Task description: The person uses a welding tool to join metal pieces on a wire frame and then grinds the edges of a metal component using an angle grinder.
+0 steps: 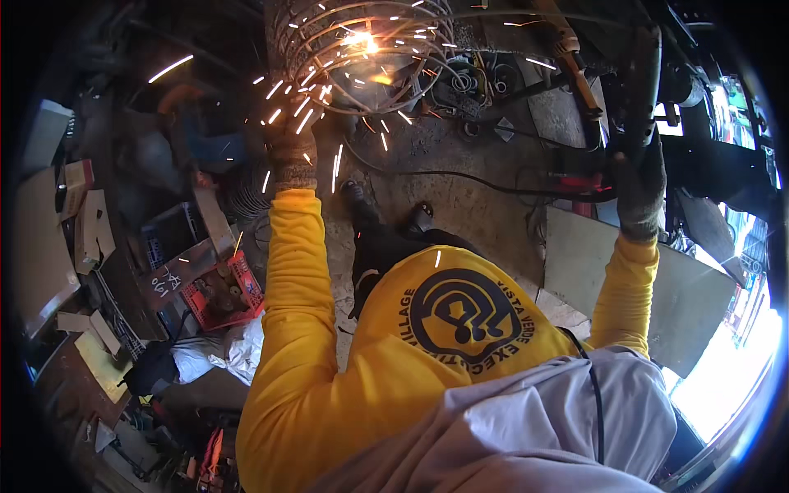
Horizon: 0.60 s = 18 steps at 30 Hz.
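Note:
A round cage of bent wire rods [415, 100] is at the top, with a bright orange-white glow inside it and sparks flying down and left. My left hand [294, 149], in a worn brown glove, is against the cage's lower left side; sparks and shadow hide its fingers. On the right, my gloved right hand [640, 194] is closed round the lower end of a dark metal tube [647, 86]. That tube reaches up toward the top edge. What the tube belongs to is too dark to make out.
An orange-handled tool [578, 78] hangs between cage and tube. A black cable [460, 174] crosses the stained floor. Left of me are a red plastic crate [253, 278] with round pieces, cardboard [94, 230] and white sacks [238, 349]. A pale board [682, 287] leans at right.

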Tool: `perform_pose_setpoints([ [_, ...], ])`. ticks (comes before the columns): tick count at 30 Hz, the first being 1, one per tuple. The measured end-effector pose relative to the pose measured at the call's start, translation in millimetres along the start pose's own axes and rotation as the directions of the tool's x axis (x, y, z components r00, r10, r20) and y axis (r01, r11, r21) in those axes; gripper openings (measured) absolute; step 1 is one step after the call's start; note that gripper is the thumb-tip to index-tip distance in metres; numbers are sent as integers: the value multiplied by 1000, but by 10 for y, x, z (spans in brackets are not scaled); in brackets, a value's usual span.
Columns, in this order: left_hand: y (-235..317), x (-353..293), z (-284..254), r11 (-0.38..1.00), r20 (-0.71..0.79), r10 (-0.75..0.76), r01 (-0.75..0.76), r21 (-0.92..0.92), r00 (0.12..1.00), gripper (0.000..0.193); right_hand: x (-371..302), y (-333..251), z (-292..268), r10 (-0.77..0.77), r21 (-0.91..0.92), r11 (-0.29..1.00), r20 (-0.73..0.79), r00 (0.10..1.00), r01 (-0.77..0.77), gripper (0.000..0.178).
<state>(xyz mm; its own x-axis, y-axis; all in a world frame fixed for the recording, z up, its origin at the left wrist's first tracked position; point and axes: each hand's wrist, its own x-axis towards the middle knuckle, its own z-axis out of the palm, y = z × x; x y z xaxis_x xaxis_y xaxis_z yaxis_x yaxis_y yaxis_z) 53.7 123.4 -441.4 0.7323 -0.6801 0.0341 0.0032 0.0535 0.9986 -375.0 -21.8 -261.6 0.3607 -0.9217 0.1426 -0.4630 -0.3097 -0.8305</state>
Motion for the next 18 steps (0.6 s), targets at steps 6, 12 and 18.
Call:
perform_pose_setpoints([
  [6,104,9,32,952,43,-134,141,-271,990,18,-6,-41,-21,48,92,995,16,999,-50,52],
  [12,97,3,58,924,25,-127,128,-361,992,27,-3,-31,43,39,41,998,6,999,-39,53],
  [18,-15,-2,10,913,36,-42,53,-405,998,26,10,-22,42,76,14,997,14,997,-76,53],
])
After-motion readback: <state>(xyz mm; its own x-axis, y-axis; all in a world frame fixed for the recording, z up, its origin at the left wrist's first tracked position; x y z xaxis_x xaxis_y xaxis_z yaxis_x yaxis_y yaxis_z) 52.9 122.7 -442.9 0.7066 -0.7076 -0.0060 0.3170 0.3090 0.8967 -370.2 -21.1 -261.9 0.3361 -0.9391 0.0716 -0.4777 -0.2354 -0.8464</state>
